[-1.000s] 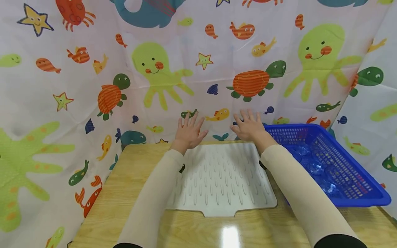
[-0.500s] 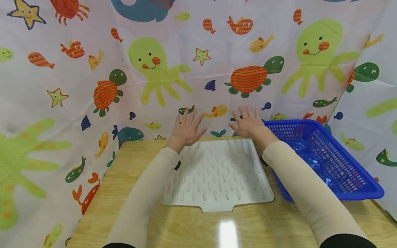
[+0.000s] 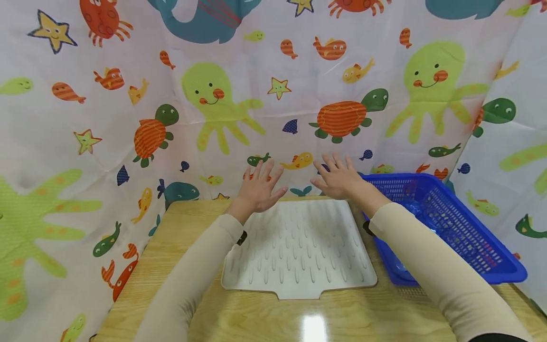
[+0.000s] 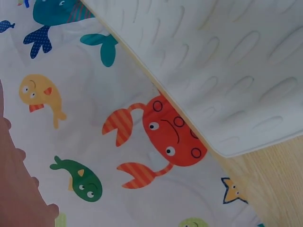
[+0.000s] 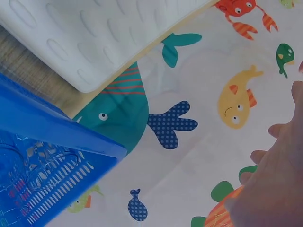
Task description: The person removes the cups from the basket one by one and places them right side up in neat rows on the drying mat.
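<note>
Both hands are raised with fingers spread, holding nothing. The left hand (image 3: 258, 187) hovers over the far left part of a white ridged tray (image 3: 299, 251), apart from it. Over the tray's far right part hovers the right hand (image 3: 336, 178), near the corner of a blue plastic basket (image 3: 466, 199). Clear round glassy items (image 5: 52, 170) lie inside the basket in the right wrist view; their exact kind cannot be told. At the left edge of the left wrist view, part of the left hand (image 4: 21, 175) shows.
A wooden table (image 3: 183, 237) bears the tray and the basket. Behind it and at both sides hangs a white curtain (image 3: 256, 114) printed with sea animals. The basket stands at the table's right, close to the tray. A bright reflection lies near the front.
The head view has shifted slightly. Both hands stay spread above the tray's far edge, with only small drifts; the right forearm now covers more of the basket. Nothing was picked up.
</note>
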The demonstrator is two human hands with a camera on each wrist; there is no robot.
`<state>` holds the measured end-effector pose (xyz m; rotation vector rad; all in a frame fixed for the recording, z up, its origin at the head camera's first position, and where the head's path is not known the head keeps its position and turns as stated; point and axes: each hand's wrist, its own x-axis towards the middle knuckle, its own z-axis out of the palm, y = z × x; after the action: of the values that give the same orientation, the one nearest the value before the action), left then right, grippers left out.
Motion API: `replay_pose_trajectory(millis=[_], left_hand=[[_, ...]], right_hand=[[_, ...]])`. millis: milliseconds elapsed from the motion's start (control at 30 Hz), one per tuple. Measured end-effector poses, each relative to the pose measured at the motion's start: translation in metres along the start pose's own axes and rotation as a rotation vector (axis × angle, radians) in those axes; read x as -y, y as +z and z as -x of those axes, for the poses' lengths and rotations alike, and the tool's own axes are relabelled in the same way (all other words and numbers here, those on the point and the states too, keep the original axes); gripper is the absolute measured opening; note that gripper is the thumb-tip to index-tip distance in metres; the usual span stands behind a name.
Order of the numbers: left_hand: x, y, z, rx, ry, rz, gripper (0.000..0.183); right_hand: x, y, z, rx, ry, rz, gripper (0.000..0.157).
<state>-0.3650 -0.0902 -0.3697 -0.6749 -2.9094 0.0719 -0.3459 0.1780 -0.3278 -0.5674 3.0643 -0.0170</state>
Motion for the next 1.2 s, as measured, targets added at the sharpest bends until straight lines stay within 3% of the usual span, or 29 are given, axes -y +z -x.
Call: replay_pose_trajectory(millis=[433, 667, 1200], left_hand=[[-0.003, 0.002, 0.008, 0.001, 0.038, -0.005, 0.072], [-0.004, 0.0, 0.014, -0.001, 0.055, 0.008, 0.072], [0.004, 0.001, 0.03, 0.014, 0.06, 0.06, 0.073]], right_hand=[[-0.003, 0.002, 0.012, -0.008, -0.033, -0.003, 0.071], [-0.004, -0.001, 0.021, 0.0, -0.07, -0.064, 0.069], [-0.01, -0.005, 0.037, -0.016, -0.114, -0.089, 0.071]])
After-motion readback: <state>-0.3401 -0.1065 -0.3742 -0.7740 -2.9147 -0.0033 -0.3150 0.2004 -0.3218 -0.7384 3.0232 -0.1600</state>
